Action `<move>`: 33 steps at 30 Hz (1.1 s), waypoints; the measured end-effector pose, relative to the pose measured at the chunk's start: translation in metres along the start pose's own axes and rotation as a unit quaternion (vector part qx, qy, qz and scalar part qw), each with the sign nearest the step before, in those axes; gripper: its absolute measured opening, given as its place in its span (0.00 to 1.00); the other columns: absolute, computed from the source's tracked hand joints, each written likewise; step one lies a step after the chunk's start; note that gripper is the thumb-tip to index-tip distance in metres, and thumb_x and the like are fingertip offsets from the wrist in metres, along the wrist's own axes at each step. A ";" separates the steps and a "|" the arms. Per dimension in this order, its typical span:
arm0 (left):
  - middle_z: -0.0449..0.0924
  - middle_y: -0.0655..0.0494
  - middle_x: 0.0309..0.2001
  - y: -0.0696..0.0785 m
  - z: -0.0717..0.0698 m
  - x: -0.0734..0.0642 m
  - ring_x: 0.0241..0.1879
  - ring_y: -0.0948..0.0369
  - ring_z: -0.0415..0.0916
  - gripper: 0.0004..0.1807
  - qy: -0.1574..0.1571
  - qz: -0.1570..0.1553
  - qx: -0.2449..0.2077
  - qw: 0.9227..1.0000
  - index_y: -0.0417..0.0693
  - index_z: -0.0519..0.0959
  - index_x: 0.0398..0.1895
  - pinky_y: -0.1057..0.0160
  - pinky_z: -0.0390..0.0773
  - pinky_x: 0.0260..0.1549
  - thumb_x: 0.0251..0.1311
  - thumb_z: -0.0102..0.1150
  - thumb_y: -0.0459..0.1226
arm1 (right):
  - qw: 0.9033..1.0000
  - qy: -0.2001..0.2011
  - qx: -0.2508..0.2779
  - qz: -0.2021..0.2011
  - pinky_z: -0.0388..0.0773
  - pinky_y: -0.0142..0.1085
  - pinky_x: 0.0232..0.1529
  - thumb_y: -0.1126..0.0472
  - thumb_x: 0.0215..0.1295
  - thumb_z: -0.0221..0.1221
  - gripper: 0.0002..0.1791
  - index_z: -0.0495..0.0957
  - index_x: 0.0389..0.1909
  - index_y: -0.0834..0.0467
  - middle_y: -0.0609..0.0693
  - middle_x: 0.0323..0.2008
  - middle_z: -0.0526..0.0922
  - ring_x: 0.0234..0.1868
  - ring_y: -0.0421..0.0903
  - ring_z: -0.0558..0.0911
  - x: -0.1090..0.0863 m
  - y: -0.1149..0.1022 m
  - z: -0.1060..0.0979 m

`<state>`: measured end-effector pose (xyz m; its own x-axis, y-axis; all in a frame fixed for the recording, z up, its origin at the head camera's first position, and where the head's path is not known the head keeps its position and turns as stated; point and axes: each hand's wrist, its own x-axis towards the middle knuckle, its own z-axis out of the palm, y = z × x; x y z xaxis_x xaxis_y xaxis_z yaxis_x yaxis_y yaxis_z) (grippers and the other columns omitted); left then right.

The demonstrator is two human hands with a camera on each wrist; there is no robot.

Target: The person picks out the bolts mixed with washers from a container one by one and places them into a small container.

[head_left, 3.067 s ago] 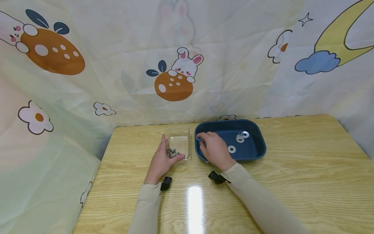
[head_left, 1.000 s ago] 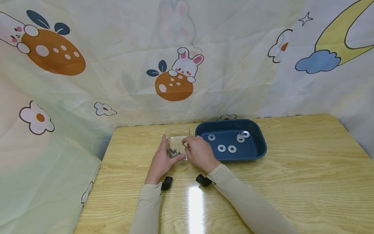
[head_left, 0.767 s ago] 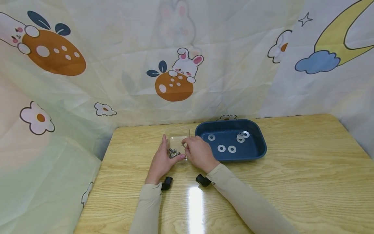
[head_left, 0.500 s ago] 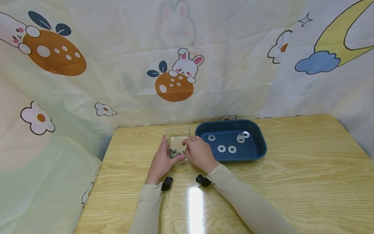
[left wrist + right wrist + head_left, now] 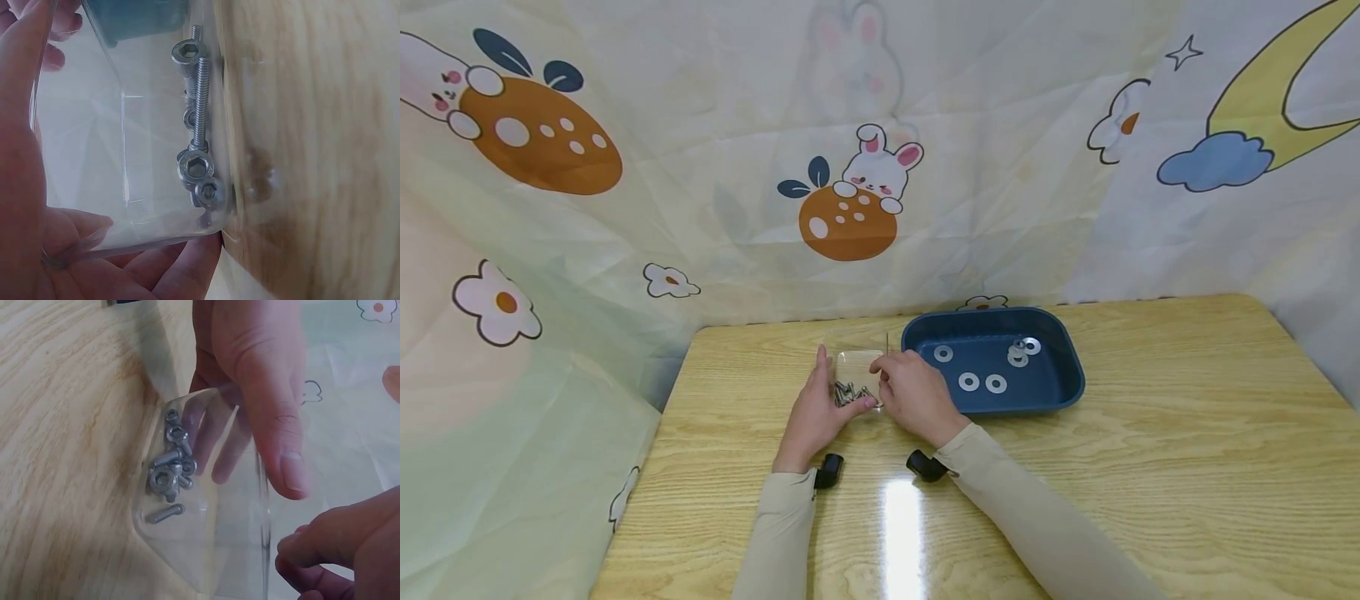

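Note:
My left hand (image 5: 811, 421) grips a clear plastic box (image 5: 859, 365), its thumb at the near side and its fingers along the left. Several silver socket head screws (image 5: 201, 103) lie at the bottom of this box. One small screw (image 5: 165, 514) rests slightly apart from the pile in the right wrist view. Over the box's right rim hovers my right hand (image 5: 921, 400), fingers bent, with nothing visible between thumb and forefinger.
A dark blue tray (image 5: 1070, 379) stands right of the box, behind the right hand. Flat washers (image 5: 969, 382), several of them, lie in it. A patterned cloth (image 5: 1000, 208) hangs behind the wooden table (image 5: 1187, 433).
The right hand pinched a screw over the blue tray, then came left to the clear box. It let the screw drop inside, and its fingers rose slightly. My left hand stayed in place.

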<state>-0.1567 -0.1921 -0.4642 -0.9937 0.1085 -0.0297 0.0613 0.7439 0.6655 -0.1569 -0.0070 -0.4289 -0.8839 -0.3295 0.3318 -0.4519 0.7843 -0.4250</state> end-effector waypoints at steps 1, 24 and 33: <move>0.53 0.45 0.70 0.000 0.000 0.000 0.67 0.48 0.54 0.68 0.001 0.000 0.001 1.000 0.57 0.29 0.72 0.48 0.59 0.61 0.38 0.61 0.68 | 1.000 0.004 0.001 0.000 0.73 0.32 0.28 0.63 0.56 0.61 0.09 0.82 0.39 0.52 0.43 0.32 0.81 0.35 0.42 0.74 0.000 0.000 -0.001; 0.54 0.44 0.69 0.002 -0.001 -0.002 0.65 0.49 0.58 0.67 0.004 0.000 -0.036 0.999 0.62 0.29 0.72 0.48 0.58 0.61 0.38 0.66 0.64 | 0.997 0.059 0.011 0.038 0.69 0.32 0.23 0.59 0.60 0.60 0.13 0.79 0.47 0.53 0.50 0.42 0.75 0.36 0.44 0.71 -0.020 0.035 -0.035; 0.50 0.47 0.71 0.007 -0.008 -0.002 0.67 0.47 0.52 0.64 0.023 -0.012 -0.018 0.999 0.60 0.34 0.74 0.45 0.58 0.60 0.40 0.62 0.67 | 0.995 0.088 0.012 0.055 0.72 0.37 0.28 0.60 0.58 0.62 0.15 0.79 0.47 0.55 0.53 0.46 0.72 0.41 0.49 0.71 -0.029 0.053 -0.052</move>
<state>-0.1547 -0.1927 -0.4532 -0.9981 0.0601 -0.0111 0.0358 0.7214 0.6916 -0.1488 0.0711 -0.4175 -0.8945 -0.1438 0.4234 -0.3581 0.7974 -0.4857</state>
